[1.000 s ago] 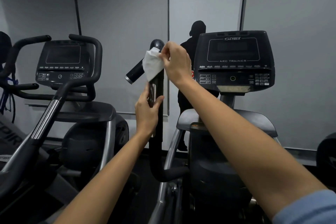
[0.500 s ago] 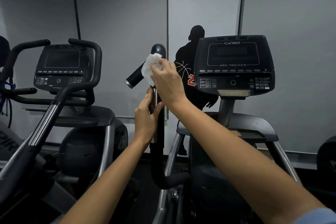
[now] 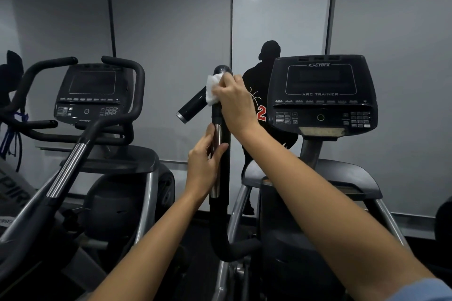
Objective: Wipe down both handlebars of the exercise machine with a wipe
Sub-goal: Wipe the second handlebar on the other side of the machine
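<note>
An upright black handlebar (image 3: 220,215) of the Cybex arc trainer stands at the centre, with a rounded top and a short side grip (image 3: 192,106) sticking out to the left. My right hand (image 3: 236,102) holds a white wipe (image 3: 213,89) against the bar just below its top. My left hand (image 3: 204,165) grips the bar lower down, round its metal sensor strip (image 3: 216,161). The machine's console (image 3: 320,95) is to the right. The other handlebar of this machine is out of view.
A second exercise machine (image 3: 90,95) with curved black bars and a long diagonal arm (image 3: 66,168) stands at the left. Grey wall panels lie behind, bearing a dark figure decal (image 3: 266,80). Another dark machine part (image 3: 444,222) shows at the right edge.
My right hand with the wipe has slid down from the bar's top to just below it and bunched the wipe against the bar. My left hand has kept its grip.
</note>
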A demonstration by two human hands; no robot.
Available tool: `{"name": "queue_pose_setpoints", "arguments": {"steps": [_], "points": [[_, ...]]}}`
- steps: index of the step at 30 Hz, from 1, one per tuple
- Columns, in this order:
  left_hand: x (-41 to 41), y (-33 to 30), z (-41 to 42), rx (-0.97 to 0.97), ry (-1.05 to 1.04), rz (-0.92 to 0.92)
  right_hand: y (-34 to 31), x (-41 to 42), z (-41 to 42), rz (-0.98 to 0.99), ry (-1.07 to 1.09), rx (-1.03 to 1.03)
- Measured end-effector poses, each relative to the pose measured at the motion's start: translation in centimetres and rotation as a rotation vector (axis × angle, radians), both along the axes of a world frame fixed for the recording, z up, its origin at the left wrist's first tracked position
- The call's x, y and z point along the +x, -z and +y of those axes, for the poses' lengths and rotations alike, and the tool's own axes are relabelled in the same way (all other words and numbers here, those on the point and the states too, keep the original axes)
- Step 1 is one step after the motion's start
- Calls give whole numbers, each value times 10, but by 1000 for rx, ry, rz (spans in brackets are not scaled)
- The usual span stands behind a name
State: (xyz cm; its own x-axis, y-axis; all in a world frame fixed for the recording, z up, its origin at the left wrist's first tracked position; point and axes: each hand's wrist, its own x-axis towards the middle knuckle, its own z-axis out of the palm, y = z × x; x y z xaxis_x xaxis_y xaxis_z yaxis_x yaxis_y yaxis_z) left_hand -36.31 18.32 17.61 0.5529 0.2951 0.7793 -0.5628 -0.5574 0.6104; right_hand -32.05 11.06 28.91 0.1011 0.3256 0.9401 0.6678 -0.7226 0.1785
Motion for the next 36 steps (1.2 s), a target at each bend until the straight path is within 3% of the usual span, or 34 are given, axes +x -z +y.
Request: {"name": "queue_pose_setpoints", "arguments": {"steps": [4, 7, 13, 16, 22, 26, 31, 36], "points": [[-2, -2, 0, 15, -3, -16, 30, 4, -13, -200, -62, -130], [1, -1, 2, 4, -5, 0, 14, 8, -13, -227, -47, -129], [2, 0, 5, -41, 46, -7, -6, 14, -2, 50, -89, 7], [3, -1, 6, -28, 45, -17, 11, 12, -8, 34, -126, -21], [5, -1, 6, -20, 30, -24, 39, 13, -22, -121, -132, -80], [3, -1, 4, -37, 23, -13, 16, 10, -24, -276, -27, -154], [1, -2, 5, -37, 47, -19, -16, 5, -7, -184, 47, -131], [-2, -5, 6, 13, 61, -12, 18, 7, -11, -418, 147, -289]]}}
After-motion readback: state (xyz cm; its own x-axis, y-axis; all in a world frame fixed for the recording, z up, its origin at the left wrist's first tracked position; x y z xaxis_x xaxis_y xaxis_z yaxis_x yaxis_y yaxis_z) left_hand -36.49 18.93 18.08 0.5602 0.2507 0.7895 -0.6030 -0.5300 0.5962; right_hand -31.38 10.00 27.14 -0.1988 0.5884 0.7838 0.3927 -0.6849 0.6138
